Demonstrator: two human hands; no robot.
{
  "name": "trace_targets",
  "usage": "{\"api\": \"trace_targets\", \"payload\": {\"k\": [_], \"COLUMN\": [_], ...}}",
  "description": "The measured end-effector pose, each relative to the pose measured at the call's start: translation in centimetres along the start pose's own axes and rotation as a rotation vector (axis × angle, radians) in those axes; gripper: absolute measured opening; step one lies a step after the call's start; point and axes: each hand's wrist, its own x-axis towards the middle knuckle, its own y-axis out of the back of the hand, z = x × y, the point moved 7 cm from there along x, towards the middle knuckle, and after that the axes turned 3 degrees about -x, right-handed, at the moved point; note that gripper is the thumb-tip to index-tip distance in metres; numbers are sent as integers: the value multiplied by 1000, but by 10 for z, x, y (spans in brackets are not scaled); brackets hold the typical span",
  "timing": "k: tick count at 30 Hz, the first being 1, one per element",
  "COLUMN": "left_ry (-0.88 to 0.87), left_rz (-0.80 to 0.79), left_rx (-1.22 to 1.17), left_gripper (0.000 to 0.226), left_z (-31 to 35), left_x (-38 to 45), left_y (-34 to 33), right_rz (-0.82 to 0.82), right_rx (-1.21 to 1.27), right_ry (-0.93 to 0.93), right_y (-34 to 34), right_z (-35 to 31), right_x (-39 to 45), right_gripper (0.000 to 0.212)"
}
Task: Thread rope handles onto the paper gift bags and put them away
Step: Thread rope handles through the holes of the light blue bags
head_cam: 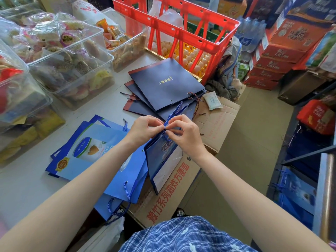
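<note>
Blue rope (165, 130) pinched by left hand (145, 129) and right hand (183, 132) above gift bag (161, 157).

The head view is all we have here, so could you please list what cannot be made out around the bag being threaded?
- Rope end and eyelet at the top of the held bag: hidden by the fingertips of the left hand and right hand.
- Print on the held bag: foreshortened and blurred.
- Lower navy bags: covered by the top one.
- Gold lettering on the top navy bag: too small.

Grey table (27, 180) under bags (85, 148), tubs (72, 57)
</note>
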Motion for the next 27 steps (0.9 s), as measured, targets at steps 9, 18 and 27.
{"api": "trace_targets", "payload": {"k": [9, 18, 27], "left_ry": [-74, -18, -2], "left_rz": [51, 23, -63], "left_rx": [73, 79, -6], "left_gripper": [12, 12, 12], "left_z": [9, 4, 5], "left_x": [-7, -4, -7], "left_y": [-1, -2, -9], "right_rz": [21, 79, -132], "right_rx": [-117, 1, -153], "right_ry": [27, -99, -231], "right_y": [5, 17, -14], "right_z": [-8, 9, 19], "right_x": [6, -4, -10], "right_gripper": [6, 3, 19]}}
